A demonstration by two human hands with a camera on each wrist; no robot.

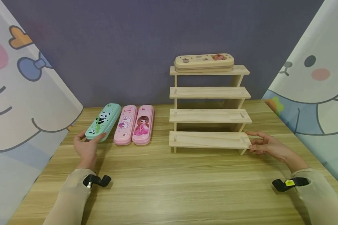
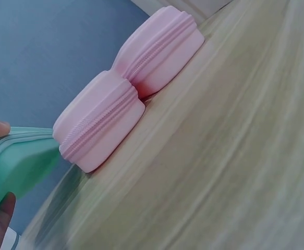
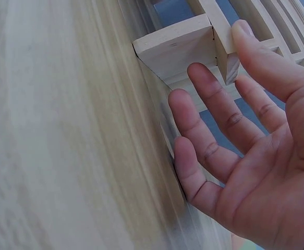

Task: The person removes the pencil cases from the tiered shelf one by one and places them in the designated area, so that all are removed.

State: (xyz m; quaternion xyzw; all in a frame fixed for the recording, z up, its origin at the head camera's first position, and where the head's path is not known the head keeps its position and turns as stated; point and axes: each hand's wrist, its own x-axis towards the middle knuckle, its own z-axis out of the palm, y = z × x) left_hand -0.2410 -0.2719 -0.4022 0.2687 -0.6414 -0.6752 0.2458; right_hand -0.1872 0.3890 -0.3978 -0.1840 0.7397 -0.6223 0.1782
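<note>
My left hand (image 1: pixel 87 147) grips the near end of a mint-green pencil case (image 1: pixel 103 122) with a panda on its lid. In the left wrist view, thumb and finger lie on opposite sides of the green case, which looks tilted off the table. Beside it lie a pink rabbit pencil case (image 1: pixel 125 125) and a pink pencil case with a doll (image 1: pixel 143 125), close together. At the right, my right hand (image 3: pixel 256 146) holds the right end of the lowest board on a stepped wooden rack (image 1: pixel 209 139), thumb at the front and index finger behind.
A cream pencil case (image 1: pixel 204 62) lies on the rack's top step. The wooden table (image 1: pixel 171 187) backs onto a dark blue-grey wall (image 1: pixel 115 53). Cartoon-printed panels (image 1: pixel 19 103) stand at both sides.
</note>
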